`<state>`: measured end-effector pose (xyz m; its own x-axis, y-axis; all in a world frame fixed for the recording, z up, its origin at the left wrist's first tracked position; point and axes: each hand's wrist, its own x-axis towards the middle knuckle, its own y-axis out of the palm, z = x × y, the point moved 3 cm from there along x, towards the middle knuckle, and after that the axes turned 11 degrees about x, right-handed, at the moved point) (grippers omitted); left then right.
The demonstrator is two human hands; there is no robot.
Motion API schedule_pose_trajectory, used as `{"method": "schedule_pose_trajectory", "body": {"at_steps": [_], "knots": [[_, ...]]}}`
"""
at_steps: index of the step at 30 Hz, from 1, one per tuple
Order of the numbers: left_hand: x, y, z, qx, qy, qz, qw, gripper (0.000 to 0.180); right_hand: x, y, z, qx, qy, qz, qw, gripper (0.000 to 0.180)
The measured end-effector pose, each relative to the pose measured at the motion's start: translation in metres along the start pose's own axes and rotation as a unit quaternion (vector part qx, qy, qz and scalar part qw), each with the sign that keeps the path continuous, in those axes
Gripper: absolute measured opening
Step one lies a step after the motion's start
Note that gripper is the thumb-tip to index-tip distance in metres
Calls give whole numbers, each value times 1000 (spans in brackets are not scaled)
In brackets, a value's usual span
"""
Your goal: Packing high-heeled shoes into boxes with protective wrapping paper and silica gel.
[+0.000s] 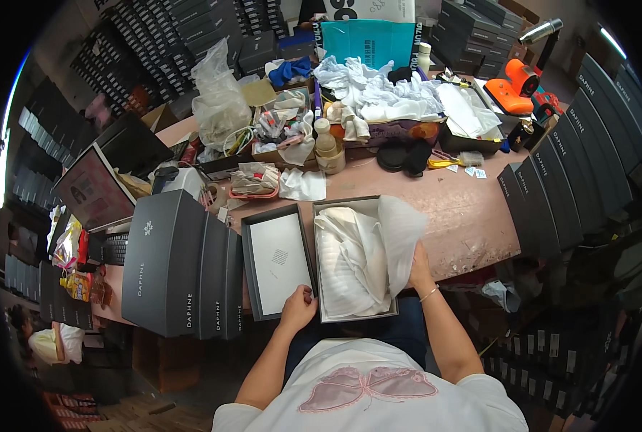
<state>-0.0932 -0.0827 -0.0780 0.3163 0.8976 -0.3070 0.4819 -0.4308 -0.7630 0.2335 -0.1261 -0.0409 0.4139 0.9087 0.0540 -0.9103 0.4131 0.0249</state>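
An open shoe box (322, 306) lies in front of me, lined with crumpled white wrapping paper (351, 252) that hides whatever is inside. My right hand (421, 268) is closed on a thin white foam sheet (402, 234), which stands raised along the box's right side; its fingertips are partly hidden behind the sheet. To the left of the box lies its dark grey lid (278, 263), white inside face up. My left hand (299, 308) has its fingers curled round the lid's near right corner, close to the box's left wall.
Stacked dark shoe boxes stand at left (166, 266) and right (551, 183). Behind are a bottle (328, 147), a red tray of packets (255, 180), a carton of white cloths (379, 90) and an orange device (512, 88). The pink tabletop (465, 223) is worn.
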Motion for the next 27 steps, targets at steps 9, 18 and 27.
{"method": "schedule_pose_trajectory", "body": {"at_steps": [9, 18, 27], "knots": [[-16, -77, -32, -16, 46, -145, 988, 21, -7, 94, 34, -505, -193, 284, 792, 73], [-67, -80, -99, -710, 3, 45, 702, 15, -13, 15, 23, 286, 155, 113, 939, 66], [-22, -14, -73, -164, 133, -109, 971, 57, -29, -8, 6, 7, 161, 50, 986, 49]]}}
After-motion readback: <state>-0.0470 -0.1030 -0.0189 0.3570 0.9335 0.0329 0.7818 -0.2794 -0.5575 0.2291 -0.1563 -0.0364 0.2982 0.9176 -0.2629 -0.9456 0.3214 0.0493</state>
